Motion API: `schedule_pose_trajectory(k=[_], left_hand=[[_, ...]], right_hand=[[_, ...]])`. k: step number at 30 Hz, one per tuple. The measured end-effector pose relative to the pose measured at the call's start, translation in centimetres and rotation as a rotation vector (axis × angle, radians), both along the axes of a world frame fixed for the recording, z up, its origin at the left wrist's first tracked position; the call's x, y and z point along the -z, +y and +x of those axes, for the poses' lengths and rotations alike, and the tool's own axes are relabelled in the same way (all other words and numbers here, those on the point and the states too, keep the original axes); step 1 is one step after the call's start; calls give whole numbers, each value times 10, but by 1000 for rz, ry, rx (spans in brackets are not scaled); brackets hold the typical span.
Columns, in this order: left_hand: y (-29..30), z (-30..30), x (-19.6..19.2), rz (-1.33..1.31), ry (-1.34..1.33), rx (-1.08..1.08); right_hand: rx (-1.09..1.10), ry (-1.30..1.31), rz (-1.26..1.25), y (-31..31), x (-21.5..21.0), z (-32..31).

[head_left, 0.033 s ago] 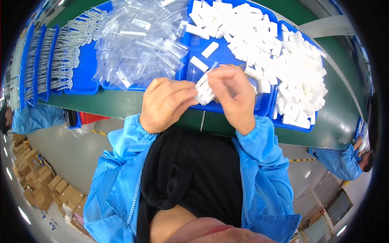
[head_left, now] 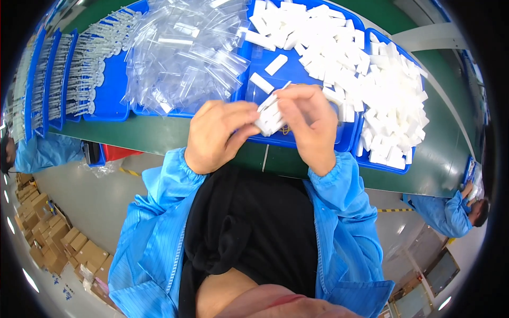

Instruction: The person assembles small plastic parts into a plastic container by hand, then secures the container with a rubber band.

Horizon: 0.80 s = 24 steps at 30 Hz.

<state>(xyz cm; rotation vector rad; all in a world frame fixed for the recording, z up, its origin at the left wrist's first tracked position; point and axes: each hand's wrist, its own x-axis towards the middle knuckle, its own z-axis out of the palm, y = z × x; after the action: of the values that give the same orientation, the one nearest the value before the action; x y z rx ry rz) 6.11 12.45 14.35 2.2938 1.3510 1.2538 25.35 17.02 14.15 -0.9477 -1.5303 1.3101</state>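
Note:
Between my two hands is a small bundle of white boxes (head_left: 271, 117), held just over the front edge of a blue tray (head_left: 345, 139). My left hand (head_left: 218, 130) pinches its left side with thumb and fingers. My right hand (head_left: 307, 119) grips the upper right end, its fingers slightly blurred. Thin yellowish rubber bands (head_left: 286, 130) show beside the bundle, near my right thumb; I cannot tell whether they circle it. Behind my hands two loose white boxes (head_left: 276, 64) lie apart in the tray, with a heap of white boxes (head_left: 328, 45) to their right.
Left of the boxes, clear plastic sleeves (head_left: 185, 58) pile high in a blue tray. Syringe-like clear parts (head_left: 87, 69) fill trays at the far left. Another heap of white boxes (head_left: 392, 106) overfills the right tray. Co-workers in blue sit at both sides; cardboard cartons (head_left: 58, 238) stand on the floor.
My right fingers have shifted slightly right and closed in on the bundle. The yellowish band loops seen above my right fingers no longer show there. My left hand has barely moved.

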Motion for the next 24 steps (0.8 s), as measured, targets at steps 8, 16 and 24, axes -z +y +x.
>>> schedule_pose_trajectory(k=[8,16,24], left_hand=[[-11,-2,-2,-148,-251,-16],[-12,-17,-6,89,118,-42],[-16,-19,-15,37,193,9]], right_hand=[[-39,38,-75,11,-7,-4],[-39,-963,799,39,21,-18],[-47,-314,-112,44,-11,-6]])
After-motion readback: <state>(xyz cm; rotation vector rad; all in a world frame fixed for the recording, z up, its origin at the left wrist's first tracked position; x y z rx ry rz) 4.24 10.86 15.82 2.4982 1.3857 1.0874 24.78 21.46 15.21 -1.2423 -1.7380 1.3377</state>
